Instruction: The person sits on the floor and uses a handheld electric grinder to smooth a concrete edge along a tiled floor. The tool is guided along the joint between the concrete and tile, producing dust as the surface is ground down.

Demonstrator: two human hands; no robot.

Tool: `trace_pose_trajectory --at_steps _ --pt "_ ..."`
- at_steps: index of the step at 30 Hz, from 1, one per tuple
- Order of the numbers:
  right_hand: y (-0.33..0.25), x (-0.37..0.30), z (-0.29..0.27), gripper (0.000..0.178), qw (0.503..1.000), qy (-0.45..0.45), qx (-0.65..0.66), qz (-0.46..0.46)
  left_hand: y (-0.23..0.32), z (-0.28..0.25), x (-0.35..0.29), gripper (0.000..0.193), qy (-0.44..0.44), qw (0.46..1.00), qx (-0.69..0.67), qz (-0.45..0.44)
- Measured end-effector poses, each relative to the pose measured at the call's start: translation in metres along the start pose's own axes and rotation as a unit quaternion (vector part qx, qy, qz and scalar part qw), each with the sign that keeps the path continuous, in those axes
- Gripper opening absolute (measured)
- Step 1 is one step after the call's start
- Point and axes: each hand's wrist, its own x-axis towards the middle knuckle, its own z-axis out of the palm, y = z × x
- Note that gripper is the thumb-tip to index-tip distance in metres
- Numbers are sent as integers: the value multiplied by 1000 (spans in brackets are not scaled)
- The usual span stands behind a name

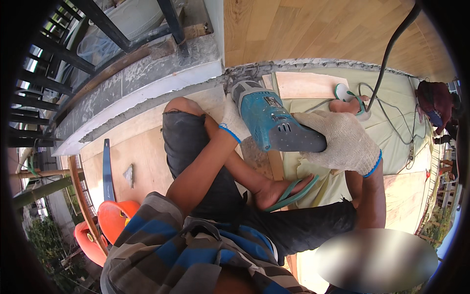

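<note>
On the teal power tool (267, 120), the gloved right hand (342, 139) grips the rear; for the left hand (234, 119), at its front, I cannot tell.

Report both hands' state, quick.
Left hand: at the front of the blue power tool; fingers hidden, grip cannot be told.
Right hand: closed on the tool's rear handle.

Bright daylight falls on plywood sheets (147, 154) and a creased pale-green covering (387, 125) underfoot. A dark metal railing (71, 56) stands along a grey stone ledge (142, 73) at upper left; wood-grain planking (318, 32), possibly flooring, spans the top. Greenery (39, 240) shows near the lower-left rim.
</note>
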Motion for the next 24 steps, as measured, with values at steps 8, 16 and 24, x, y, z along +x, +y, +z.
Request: trace_pose_trajectory --at_steps 8,16,24 --pt "-45 -56 178 84 995 -6 21 97 -12 -50 -52 106 277 957 81 23" --pt "-34 -28 90 59 994 60 -84 -40 -2 -38 -46 78 97 995 -6 28" --pt "-17 -13 36 69 997 65 -18 -28 21 -32 -28 78 25 999 33 15"
